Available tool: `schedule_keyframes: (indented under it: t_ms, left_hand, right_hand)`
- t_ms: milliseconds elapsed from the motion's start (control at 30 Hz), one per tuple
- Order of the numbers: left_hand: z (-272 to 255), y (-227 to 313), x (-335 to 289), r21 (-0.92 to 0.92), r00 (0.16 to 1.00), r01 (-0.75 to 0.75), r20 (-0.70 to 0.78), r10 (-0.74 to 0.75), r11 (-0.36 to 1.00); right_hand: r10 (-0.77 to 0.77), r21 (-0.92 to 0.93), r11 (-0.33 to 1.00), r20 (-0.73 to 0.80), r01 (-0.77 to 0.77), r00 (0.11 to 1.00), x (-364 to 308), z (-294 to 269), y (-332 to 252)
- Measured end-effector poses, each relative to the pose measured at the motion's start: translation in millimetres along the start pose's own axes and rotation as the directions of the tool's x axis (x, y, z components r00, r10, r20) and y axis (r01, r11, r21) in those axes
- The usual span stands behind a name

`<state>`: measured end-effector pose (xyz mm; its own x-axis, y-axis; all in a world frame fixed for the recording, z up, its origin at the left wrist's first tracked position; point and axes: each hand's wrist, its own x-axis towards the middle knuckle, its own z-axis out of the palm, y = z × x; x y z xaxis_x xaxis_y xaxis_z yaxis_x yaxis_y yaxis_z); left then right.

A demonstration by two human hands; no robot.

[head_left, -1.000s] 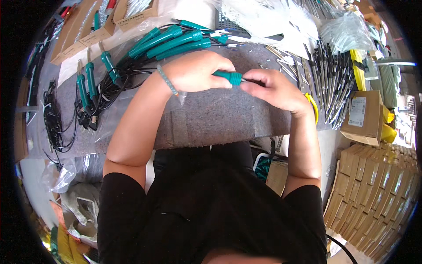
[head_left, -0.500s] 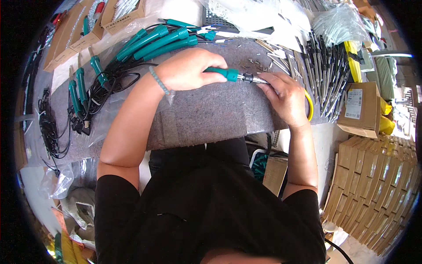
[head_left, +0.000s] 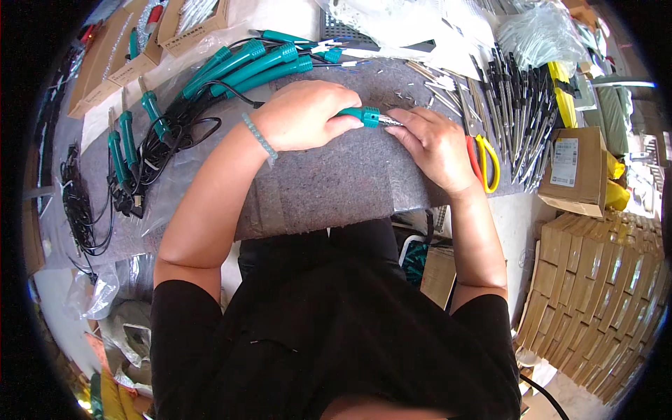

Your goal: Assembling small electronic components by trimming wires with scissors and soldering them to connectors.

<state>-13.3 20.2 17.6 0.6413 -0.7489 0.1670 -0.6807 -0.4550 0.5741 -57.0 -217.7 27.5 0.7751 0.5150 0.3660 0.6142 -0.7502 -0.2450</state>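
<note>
My left hand [head_left: 304, 115] is closed around the green handle of a soldering iron [head_left: 370, 117], held level above the grey cloth. The iron's metal front points right. The thumb and fingers of my right hand [head_left: 435, 145] are closed on that metal part, next to the handle's ribbed end. What lies under my right fingertips is hidden. A black cord [head_left: 234, 96] shows behind my left wrist. Beyond the iron, several small metal pieces [head_left: 402, 98] lie on the cloth. Scissors [head_left: 488, 157] with red and yellow handles rest beside my right wrist.
Green handles [head_left: 252, 70] lie bundled at the back left, and more soldering irons [head_left: 155, 115] with black cords at the left. Many metal rods [head_left: 518, 105] are spread at the right. An open carton [head_left: 570, 171] stands past the table [head_left: 329, 182], above stacked cardboard boxes [head_left: 595, 301].
My right hand has moved left, closer to the handle. Its fingers now cover the black collar that showed on the metal shaft. More of the scissors shows.
</note>
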Motion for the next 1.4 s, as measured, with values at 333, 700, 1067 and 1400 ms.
schedule_keyframes:
  t_ms: [333,700,1067,1400]
  left_hand:
    - [11,5,2,0.008,0.997,0.006,0.078,-0.007,1.0]
    - [12,-9,3,0.146,0.998,-0.01,-0.06,0.019,0.989]
    - [11,-19,2,0.052,1.0,-0.011,-0.014,0.012,0.999]
    - [10,-24,1,0.047,1.0,-0.024,0.008,0.023,0.999]
  right_hand:
    - [0.346,0.38,0.859,0.066,-0.344,0.936,8,-4,23]
    - [0.158,-0.277,0.947,-0.034,-0.162,0.987,31,15,33]
    - [0.232,0.267,0.946,-0.163,-0.183,0.959,22,26,-26]
    - [0.097,0.153,0.987,-0.284,-0.055,0.954,25,55,-28]
